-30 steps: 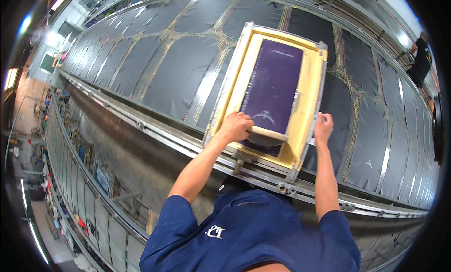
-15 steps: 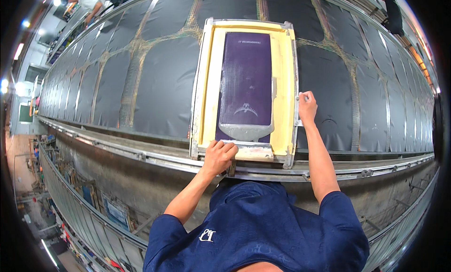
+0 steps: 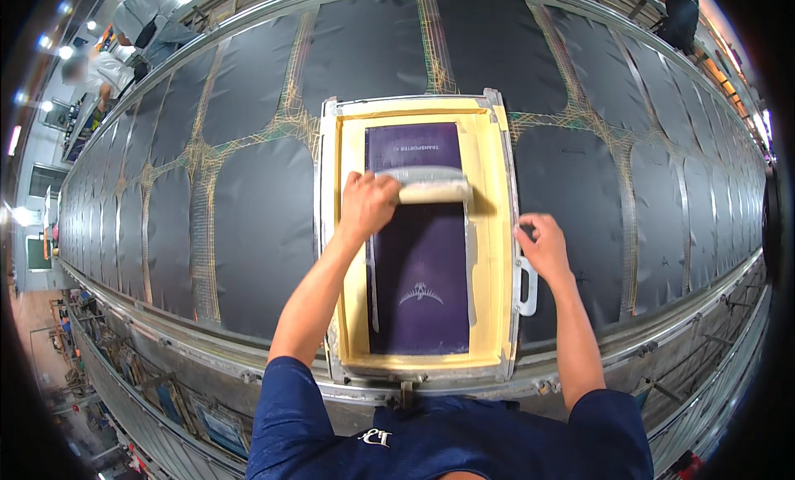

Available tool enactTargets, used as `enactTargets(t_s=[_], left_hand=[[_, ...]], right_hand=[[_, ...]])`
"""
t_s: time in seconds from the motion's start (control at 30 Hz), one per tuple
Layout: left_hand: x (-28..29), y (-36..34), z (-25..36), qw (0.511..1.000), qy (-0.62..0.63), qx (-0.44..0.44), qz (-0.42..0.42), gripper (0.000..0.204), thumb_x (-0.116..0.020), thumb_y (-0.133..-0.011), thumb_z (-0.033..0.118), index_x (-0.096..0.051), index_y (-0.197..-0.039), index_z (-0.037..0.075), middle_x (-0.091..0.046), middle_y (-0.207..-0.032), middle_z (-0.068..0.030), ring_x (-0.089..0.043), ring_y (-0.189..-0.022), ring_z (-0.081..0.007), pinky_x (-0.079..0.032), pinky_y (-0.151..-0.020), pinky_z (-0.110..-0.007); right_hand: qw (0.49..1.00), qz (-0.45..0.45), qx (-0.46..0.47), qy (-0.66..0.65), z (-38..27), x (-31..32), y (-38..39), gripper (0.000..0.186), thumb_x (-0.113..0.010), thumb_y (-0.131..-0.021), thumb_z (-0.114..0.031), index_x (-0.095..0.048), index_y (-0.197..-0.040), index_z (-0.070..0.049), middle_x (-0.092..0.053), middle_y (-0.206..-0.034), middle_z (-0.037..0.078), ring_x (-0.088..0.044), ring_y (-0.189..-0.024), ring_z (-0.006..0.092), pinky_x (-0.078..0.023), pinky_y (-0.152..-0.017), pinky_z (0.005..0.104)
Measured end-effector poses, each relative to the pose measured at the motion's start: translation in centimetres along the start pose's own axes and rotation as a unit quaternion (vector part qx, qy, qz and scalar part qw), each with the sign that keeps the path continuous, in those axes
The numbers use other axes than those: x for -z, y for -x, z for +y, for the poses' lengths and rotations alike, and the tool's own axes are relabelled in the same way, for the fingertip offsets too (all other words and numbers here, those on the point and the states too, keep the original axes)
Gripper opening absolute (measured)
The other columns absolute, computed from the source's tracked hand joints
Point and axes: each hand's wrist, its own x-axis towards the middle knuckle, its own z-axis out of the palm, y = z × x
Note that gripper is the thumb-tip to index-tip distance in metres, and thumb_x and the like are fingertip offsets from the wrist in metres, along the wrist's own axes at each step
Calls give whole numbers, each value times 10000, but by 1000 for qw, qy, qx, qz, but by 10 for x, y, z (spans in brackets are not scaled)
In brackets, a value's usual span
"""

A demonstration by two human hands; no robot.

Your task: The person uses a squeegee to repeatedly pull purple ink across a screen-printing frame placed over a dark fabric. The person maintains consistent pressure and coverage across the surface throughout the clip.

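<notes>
The screen frame (image 3: 418, 231) lies flat on a dark fabric panel (image 3: 257, 231) on the long tabletop (image 3: 248, 360), so the mesh presses evenly against the cloth. The left hand (image 3: 367, 202) is closed around the squeegee (image 3: 431, 185), which sits across the upper part of the purple mesh. The right hand (image 3: 542, 246) rests with fingers curled on the frame's right rail, just above the handle (image 3: 527, 285) — bracing it. Half a second ago the squeegee sat at the near end; now it is pushed far up the mesh.
</notes>
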Motion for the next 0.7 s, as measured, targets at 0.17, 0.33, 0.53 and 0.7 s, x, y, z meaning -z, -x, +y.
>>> enactTargets(t_s=[0.17, 0.33, 0.53, 0.7], left_hand=[[-16, -73, -45, 999, -1, -23, -30, 210, -799, -672, 126, -708, -860, 152, -727, -881, 3, -663, -784, -236, -446, -761, -395], [8, -119, -55, 993, 54, 39, -94, 260, -895, -667, 196, -755, -865, 102, -718, -777, -77, -690, -723, -321, -529, -698, -438], [-11, -166, -83, 972, 52, 115, -196, 323, -887, -725, 325, -780, -941, 109, -713, -737, -131, -698, -744, -363, -552, -713, -449], [-12, -161, -83, 963, 55, 137, -224, 345, -883, -724, 369, -792, -965, 140, -731, -753, -112, -707, -759, -350, -553, -744, -457]], right_hand=[[969, 13, 245, -25, -78, 8, -120, 470, -795, -857, -258, -653, -1242, -29, -665, -1189, 141, -637, -1051, 327, -516, -926, 412], [947, -200, 219, 121, -127, -7, -210, 528, -802, -818, -326, -667, -1235, -30, -685, -1196, 201, -622, -1175, 381, -496, -1001, 485], [943, -234, 185, 151, -123, -45, -289, 345, -850, -773, -289, -770, -992, -35, -748, -909, 211, -726, -911, 392, -576, -838, 452], [944, -227, 173, 166, -126, -47, -280, 349, -859, -769, -306, -759, -956, -29, -734, -806, 195, -726, -819, 367, -565, -775, 446]])
